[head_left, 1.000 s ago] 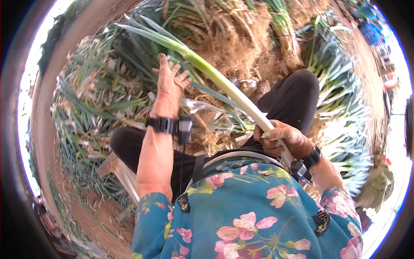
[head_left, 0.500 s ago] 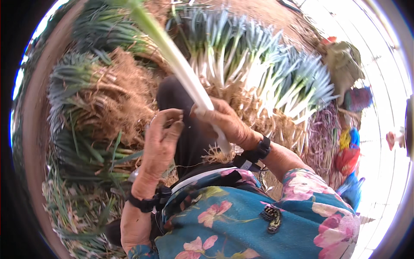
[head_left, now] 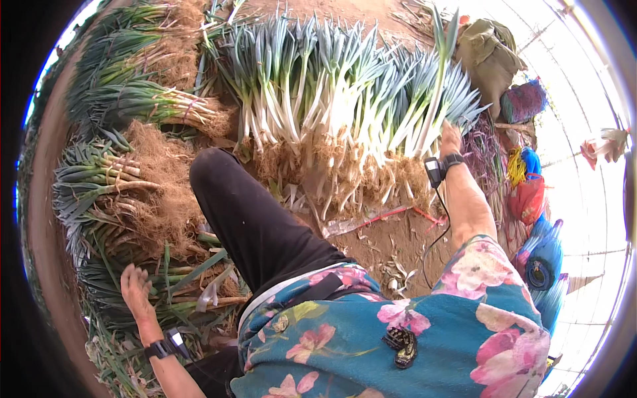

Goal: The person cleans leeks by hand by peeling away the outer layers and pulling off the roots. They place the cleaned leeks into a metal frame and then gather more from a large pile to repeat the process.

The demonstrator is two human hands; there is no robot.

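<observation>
My right hand point(head_left: 450, 138) is at the right end of a long row of leeks with white shanks point(head_left: 345, 99). Its fingers are partly hidden and look closed around a tall leek point(head_left: 434, 93), whose leaves rise above the others. Over to the left, my left hand point(head_left: 136, 292) is empty, fingers apart, above a heap of green leeks point(head_left: 192, 275) with dry leaves. Whether it touches them I cannot tell. Both wrists wear black bands.
More bundled leeks with brown, hairy roots point(head_left: 159, 192) lie at the left. My dark-trousered knee point(head_left: 229, 179) stands between the piles. On the right are purple strands point(head_left: 488, 156), a red bag point(head_left: 527, 199), blue plastic point(head_left: 547, 259) and an olive cloth point(head_left: 490, 60). Red tape point(head_left: 388, 213) lies on the soil.
My right hand has carried the leek from in front of my body to the row's right end. My left hand has moved away to the left and spread its fingers.
</observation>
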